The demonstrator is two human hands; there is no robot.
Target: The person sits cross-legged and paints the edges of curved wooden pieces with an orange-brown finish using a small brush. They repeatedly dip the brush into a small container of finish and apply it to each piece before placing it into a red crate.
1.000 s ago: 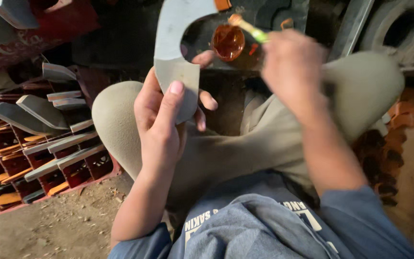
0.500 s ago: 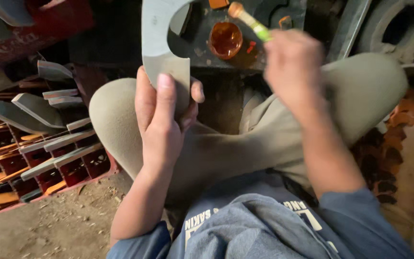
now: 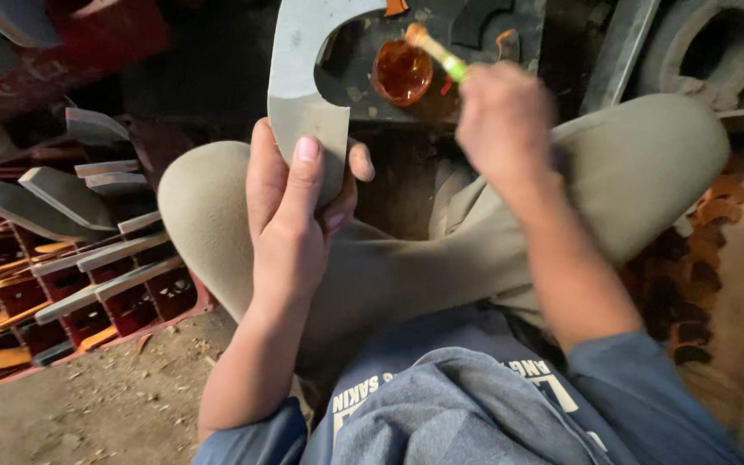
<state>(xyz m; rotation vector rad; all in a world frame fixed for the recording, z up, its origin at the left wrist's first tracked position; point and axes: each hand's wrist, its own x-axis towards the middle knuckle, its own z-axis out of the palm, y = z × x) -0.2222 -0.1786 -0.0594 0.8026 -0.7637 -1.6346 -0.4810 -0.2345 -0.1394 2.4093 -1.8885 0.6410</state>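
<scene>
My left hand (image 3: 290,215) grips the lower end of a curved grey metal blade (image 3: 299,73), holding it upright above my bent knee. My right hand (image 3: 505,120), blurred by motion, holds a small brush with a green handle (image 3: 437,52). The brush's tip reaches toward a small round dish of orange-brown liquid (image 3: 402,71) that sits on a dark tray just past my knees. I sit cross-legged in beige trousers and a blue-grey shirt.
A red crate (image 3: 88,293) at the left holds several grey blades standing in its compartments. A pile of curved orange-brown pieces (image 3: 699,267) lies at the right. Grey metal parts (image 3: 708,52) sit at the upper right. Bare dirt floor (image 3: 88,405) shows at the lower left.
My left hand has shifted the blade a little left and turned it more upright. My right hand has brought the brush down toward the dish.
</scene>
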